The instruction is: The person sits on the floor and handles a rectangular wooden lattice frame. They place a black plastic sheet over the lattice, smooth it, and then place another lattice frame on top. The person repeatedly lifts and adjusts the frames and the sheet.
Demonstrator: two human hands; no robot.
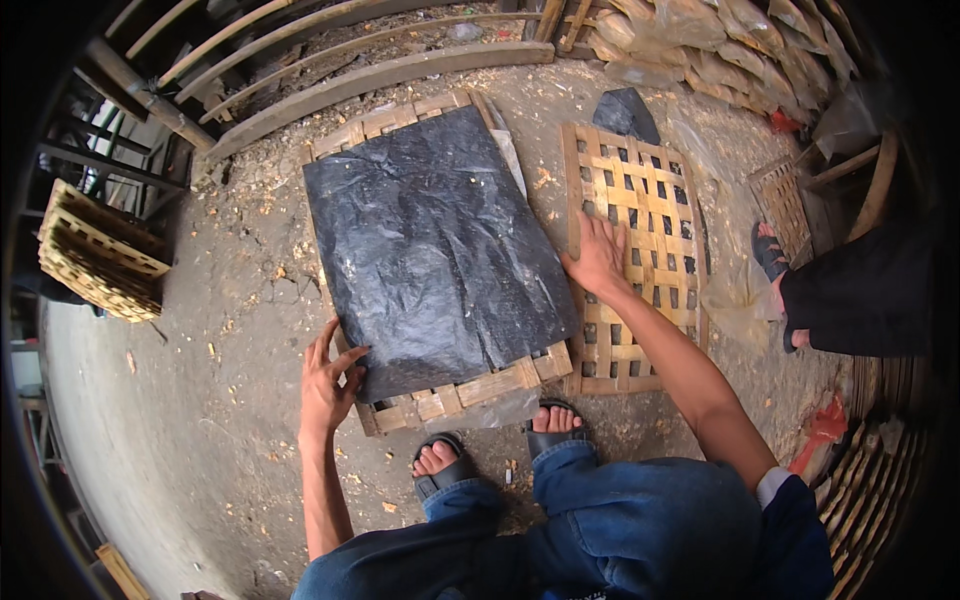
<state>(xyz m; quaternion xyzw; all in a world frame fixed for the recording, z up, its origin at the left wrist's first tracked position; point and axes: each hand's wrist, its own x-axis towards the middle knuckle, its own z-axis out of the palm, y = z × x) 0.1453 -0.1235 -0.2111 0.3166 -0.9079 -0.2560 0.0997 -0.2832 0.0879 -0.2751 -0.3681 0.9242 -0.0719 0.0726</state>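
Observation:
A black plastic sheet (440, 240), creased and speckled with crumbs, covers most of a woven bamboo tray (455, 398) on the ground before me. Beside the sheet's lower left corner is my left hand (328, 388), fingers bent but apart, their tips at its edge. My right hand (598, 255) lies with spread fingers on the left side of a second woven bamboo tray (620, 335). Its thumb reaches toward the sheet's right edge. Dark material shows through the gaps in that second tray's weave.
Folded black plastic (626, 113) lies behind the second tray. Stacked woven trays (105, 250) stand at left. Filled clear bags (720, 50) are piled at the far right, near a wooden beam (400, 70). Another person's sandalled foot (770, 255) stands at right.

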